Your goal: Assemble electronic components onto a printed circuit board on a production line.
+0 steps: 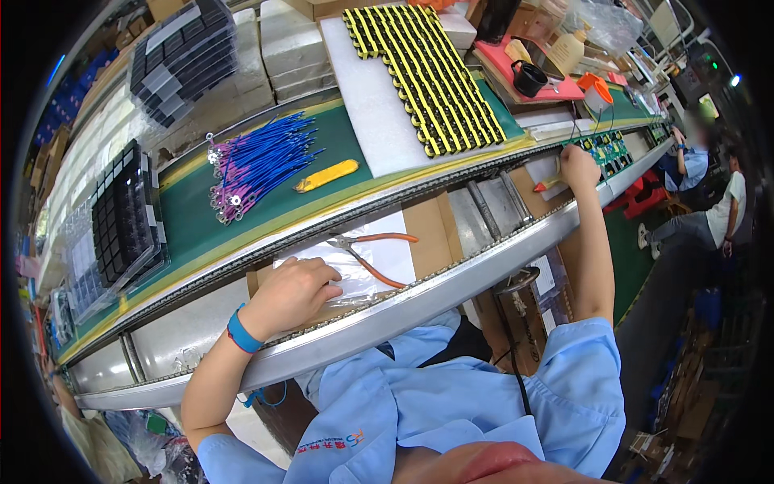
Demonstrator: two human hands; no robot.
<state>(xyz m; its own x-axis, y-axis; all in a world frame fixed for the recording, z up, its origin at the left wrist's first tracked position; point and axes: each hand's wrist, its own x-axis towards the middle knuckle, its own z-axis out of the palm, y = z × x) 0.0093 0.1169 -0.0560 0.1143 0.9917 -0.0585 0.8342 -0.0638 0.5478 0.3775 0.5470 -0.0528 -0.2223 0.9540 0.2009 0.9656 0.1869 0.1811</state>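
While the L hand [294,292] sits palm-down at the near side of the track, its fingers curl close together by a clear plastic bag [357,284]; can't tell if they pinch it. Bag lies on/by white paper [395,222], w/ orange-handled cutters [364,263] on top, handles spread. Blue wristband [244,329] on L wrist.

R hand [579,168] is reached well fwd, just beside the green circuit boards [609,155], which lie on the track toward the far R end. R fingers are bent in; can't tell if they're clamped on anything. Nr that hand, a small yellow item w/ red tip [546,186], too small to ID.

Silver rail [435,290] runs along the near edge. Beyond, on the green bench [347,139]: blue wires [266,157] w/ ring ends in a bundle, a yellow knife [326,175] just R of them, then a white foam sheet [367,105] w/ yellow-&-black strips [427,81] in rows. Black trays [121,218] at far L; black mug [530,79] & orange cup [595,93] upper R.
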